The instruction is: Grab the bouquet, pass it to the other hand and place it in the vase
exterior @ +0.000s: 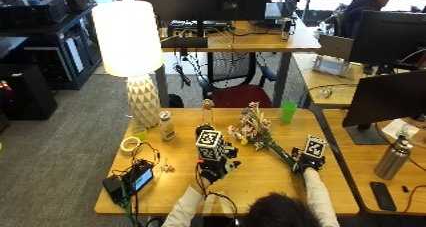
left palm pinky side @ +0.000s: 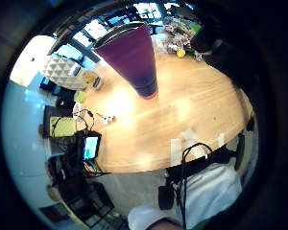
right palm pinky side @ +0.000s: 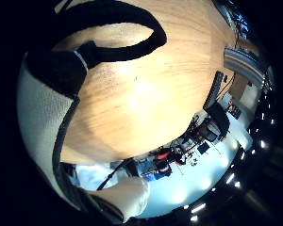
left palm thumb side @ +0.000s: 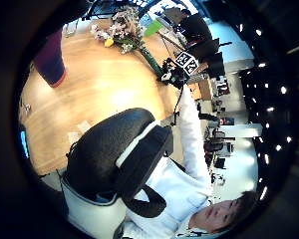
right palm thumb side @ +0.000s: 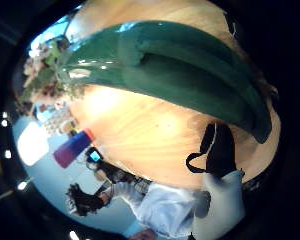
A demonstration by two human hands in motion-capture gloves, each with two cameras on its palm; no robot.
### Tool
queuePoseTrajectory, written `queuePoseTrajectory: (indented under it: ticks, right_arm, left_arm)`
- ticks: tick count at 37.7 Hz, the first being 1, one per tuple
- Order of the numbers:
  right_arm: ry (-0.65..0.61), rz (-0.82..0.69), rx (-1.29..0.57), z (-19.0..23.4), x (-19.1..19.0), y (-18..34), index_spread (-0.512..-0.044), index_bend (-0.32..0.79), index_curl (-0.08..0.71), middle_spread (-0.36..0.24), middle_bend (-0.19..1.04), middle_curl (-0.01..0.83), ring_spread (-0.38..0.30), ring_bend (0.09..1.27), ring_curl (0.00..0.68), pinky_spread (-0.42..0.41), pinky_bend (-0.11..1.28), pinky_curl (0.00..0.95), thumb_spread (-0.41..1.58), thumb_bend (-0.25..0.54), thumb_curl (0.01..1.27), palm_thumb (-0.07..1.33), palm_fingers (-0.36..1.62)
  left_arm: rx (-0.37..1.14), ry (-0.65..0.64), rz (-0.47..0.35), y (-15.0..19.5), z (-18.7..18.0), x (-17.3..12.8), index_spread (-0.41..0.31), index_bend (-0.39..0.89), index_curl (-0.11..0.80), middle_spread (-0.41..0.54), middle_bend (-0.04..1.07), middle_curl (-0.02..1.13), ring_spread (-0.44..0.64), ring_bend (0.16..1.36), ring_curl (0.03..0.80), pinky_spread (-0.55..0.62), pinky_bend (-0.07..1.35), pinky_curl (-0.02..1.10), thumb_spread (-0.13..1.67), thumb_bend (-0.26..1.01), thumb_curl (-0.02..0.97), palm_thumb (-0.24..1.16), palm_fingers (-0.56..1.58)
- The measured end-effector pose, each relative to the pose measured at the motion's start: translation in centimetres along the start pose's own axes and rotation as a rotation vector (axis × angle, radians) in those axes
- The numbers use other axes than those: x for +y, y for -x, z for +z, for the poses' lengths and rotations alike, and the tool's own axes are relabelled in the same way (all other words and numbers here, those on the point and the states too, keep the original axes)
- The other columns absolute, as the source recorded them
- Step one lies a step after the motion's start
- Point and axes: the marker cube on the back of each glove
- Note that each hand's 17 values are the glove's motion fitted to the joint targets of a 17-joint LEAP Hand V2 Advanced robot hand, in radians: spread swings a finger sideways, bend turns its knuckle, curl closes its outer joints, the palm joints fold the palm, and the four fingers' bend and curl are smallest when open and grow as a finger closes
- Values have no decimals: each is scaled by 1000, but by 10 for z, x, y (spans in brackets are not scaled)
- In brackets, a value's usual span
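bouquet: lying flat on the wooden table, pale dried-looking blooms bunched at the far end, smooth green stems running back toward the person's right side

right hand: down at the stem end, and the glossy green stems fill its thumb-side palm view, so it looks wrapped round them, though the fingers themselves are hard to make out

left hand: raised over the middle of the table, fingers loosely spread, holding nothing

vase: tall purple cone, wide at the mouth and narrow at the foot, matte finish; mostly hidden behind the left hand in the outside view

table: light wood with visible grain, bit of a shine

lamp: white drum shade on a faceted white base, far left corner

room: open office, grey carpet, dark monitors, a green cup just past the blooms
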Motion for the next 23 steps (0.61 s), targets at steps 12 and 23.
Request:
queuePoseTrajectory:
  ticks: [12,23]
  right_arm:
    - [-28,11,9,2,4,4,-190,172,277,-86,282,464,-196,521,410,-41,544,357,840,-5,585,1046,820]
    - [-62,-34,10,6,-3,11,-211,163,316,-119,297,497,-231,549,444,-248,525,372,550,-37,637,1049,1147]
  left_arm:
    - [-3,-2,1,-4,-3,4,-59,147,307,59,161,298,125,582,314,175,469,352,980,-25,264,14,379]
    - [-11,11,-3,-2,9,-4,-55,145,309,59,162,300,125,578,314,167,470,353,980,-25,266,14,383]
